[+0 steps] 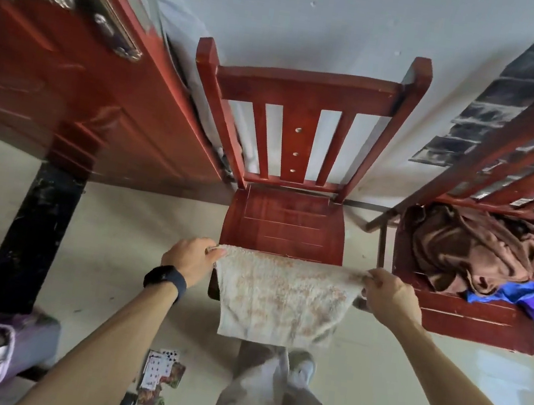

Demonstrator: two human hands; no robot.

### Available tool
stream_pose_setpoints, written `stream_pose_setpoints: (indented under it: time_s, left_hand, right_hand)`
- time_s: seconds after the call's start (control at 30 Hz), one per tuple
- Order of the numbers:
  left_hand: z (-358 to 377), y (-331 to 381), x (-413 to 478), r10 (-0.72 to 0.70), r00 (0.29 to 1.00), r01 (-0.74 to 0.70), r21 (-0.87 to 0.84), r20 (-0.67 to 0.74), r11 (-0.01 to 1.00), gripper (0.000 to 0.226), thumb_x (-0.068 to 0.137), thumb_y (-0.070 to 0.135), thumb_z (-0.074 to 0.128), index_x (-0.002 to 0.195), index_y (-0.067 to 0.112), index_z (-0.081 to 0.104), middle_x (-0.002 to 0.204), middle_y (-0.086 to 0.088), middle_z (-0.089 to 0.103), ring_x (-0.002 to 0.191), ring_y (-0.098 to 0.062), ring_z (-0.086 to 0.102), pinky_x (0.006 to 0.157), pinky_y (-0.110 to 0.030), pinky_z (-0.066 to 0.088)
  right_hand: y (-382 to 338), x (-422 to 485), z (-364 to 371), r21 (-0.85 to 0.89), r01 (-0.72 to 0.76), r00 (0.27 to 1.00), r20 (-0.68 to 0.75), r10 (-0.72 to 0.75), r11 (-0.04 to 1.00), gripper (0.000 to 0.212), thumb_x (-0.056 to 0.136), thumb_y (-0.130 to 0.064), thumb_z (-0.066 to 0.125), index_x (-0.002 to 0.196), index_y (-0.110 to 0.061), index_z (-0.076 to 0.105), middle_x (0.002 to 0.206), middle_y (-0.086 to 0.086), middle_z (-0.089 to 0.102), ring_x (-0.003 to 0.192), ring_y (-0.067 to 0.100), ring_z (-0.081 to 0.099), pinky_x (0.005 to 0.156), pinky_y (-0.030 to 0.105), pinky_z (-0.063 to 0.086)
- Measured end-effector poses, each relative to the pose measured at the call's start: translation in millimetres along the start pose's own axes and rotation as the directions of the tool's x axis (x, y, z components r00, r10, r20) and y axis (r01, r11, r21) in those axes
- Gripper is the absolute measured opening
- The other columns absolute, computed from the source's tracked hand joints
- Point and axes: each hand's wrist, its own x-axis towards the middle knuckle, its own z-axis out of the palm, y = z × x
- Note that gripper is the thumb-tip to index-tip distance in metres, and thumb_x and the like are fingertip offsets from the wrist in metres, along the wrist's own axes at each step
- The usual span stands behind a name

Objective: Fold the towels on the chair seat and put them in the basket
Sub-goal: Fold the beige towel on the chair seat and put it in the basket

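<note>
The left hand and right hand each pinch a top corner of the stained white terry towel. It hangs at centre frame, over the front edge of the red wooden chair seat.

Side by side: left chair, right chair.
At left chair's front edge, towel; on right chair's seat, towel heap.
</note>
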Motion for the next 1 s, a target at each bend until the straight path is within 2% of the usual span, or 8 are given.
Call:
stream_pose_setpoints:
  time_s: [0.13, 0.27, 0.47, 0.53, 0.6, 0.7, 0.83, 1.0]
  left_hand:
    - [23.8, 0.7, 79.2, -0.063, 0.997, 0.066, -0.07, 0.032, 0.995, 0.038, 0.091, 0.053, 0.049, 0.074, 0.022, 0.062, 0.072, 0.007, 0.07, 0.074, -0.023, 0.064, 0.064, -0.033, 0.054]
    - [42.9, 1.3, 149.9, -0.097, 0.995, 0.09, -0.158, -0.033, 0.983, 0.035, 0.089, 0.046, 0.054, 0.084, 0.015, 0.067, 0.079, -0.006, 0.069, 0.077, -0.031, 0.062, 0.066, -0.037, 0.056]
    - [68.4, 12.4, 226.4, -0.144, 0.988, 0.123, -0.306, -0.048, 0.944, 0.028, 0.092, 0.037, 0.052, 0.09, 0.015, 0.069, 0.09, -0.009, 0.072, 0.092, -0.032, 0.066, 0.072, -0.031, 0.047]
    - [77.6, 14.9, 236.0, -0.157, 0.985, 0.121, -0.359, -0.073, 0.926, 0.028, 0.097, 0.022, 0.048, 0.122, 0.018, 0.061, 0.116, -0.007, 0.068, 0.109, -0.029, 0.062, 0.086, -0.031, 0.046]
    - [91.6, 7.8, 232.0, -0.176, 0.983, 0.148, -0.347, -0.051, 0.926, 0.036, 0.097, 0.016, 0.047, 0.133, 0.014, 0.052, 0.128, -0.01, 0.06, 0.115, -0.029, 0.058, 0.09, -0.031, 0.045]
    - [128.9, -21.0, 196.6, -0.219, 0.972, 0.233, -0.229, 0.085, 0.945, 0.032, 0.093, 0.02, 0.053, 0.123, 0.011, 0.056, 0.124, -0.011, 0.059, 0.105, -0.027, 0.062, 0.079, -0.029, 0.048]
    - [176.6, -54.0, 128.2, -0.364, 0.884, 0.41, -0.111, 0.294, 0.905, 0.025, 0.09, 0.025, 0.06, 0.11, 0.012, 0.055, 0.115, -0.011, 0.061, 0.098, -0.029, 0.063, 0.079, -0.034, 0.053]
    - [214.2, -72.1, 98.1, -0.422, 0.831, 0.494, -0.131, 0.364, 0.86, 0.041, 0.092, 0.031, 0.062, 0.124, 0.01, 0.049, 0.121, -0.011, 0.062, 0.111, -0.031, 0.06, 0.087, -0.034, 0.049]
  right_hand:
    - [-9.3, 82.8, 37.4, 0.124, -0.075, 0.997, 0.023, 0.073, 0.989, 0.029, 0.081, -0.046, 0.046, 0.099, -0.034, 0.065, 0.085, -0.006, 0.074, 0.078, 0.024, 0.069, 0.073, 0.036, 0.057]
    - [-33.4, 143.8, 59.7, 0.165, -0.084, 0.995, -0.043, 0.093, 0.983, 0.018, 0.094, -0.03, 0.048, 0.091, -0.027, 0.066, 0.08, -0.002, 0.073, 0.077, 0.023, 0.067, 0.056, 0.024, 0.04]
    - [-56.3, 203.0, 75.6, 0.281, -0.08, 0.993, -0.066, 0.102, 0.956, 0.032, 0.103, -0.027, 0.047, 0.133, -0.022, 0.057, 0.116, -0.004, 0.069, 0.071, 0.008, 0.067, 0.054, 0.023, 0.05]
    - [-56.1, 208.5, 80.3, 0.276, -0.072, 0.997, 0.01, 0.073, 0.958, 0.053, 0.102, -0.028, 0.051, 0.152, -0.029, 0.033, 0.133, 0.002, 0.061, 0.081, 0.019, 0.072, 0.064, 0.028, 0.057]
    - [-43.6, 202.3, 95.5, 0.2, -0.107, 0.991, 0.102, 0.088, 0.974, 0.067, 0.1, -0.027, 0.055, 0.156, -0.031, 0.02, 0.143, 0.007, 0.056, 0.096, 0.031, 0.071, 0.078, 0.039, 0.059]
    - [-7.0, 162.3, 136.4, 0.085, -0.257, 0.952, 0.195, 0.237, 0.963, 0.062, 0.094, -0.028, 0.06, 0.149, -0.021, 0.032, 0.136, 0.009, 0.061, 0.115, 0.033, 0.061, 0.092, 0.04, 0.051]
    - [39.9, 99.1, 187.8, 0.058, -0.462, 0.867, 0.239, 0.437, 0.885, 0.043, 0.086, -0.028, 0.064, 0.124, -0.012, 0.051, 0.109, 0.014, 0.06, 0.102, 0.033, 0.055, 0.087, 0.04, 0.048]
    - [58.4, 79.3, 223.7, 0.116, -0.437, 0.894, 0.164, 0.417, 0.892, 0.043, 0.091, -0.029, 0.062, 0.126, -0.008, 0.05, 0.113, 0.019, 0.059, 0.107, 0.035, 0.052, 0.088, 0.038, 0.039]
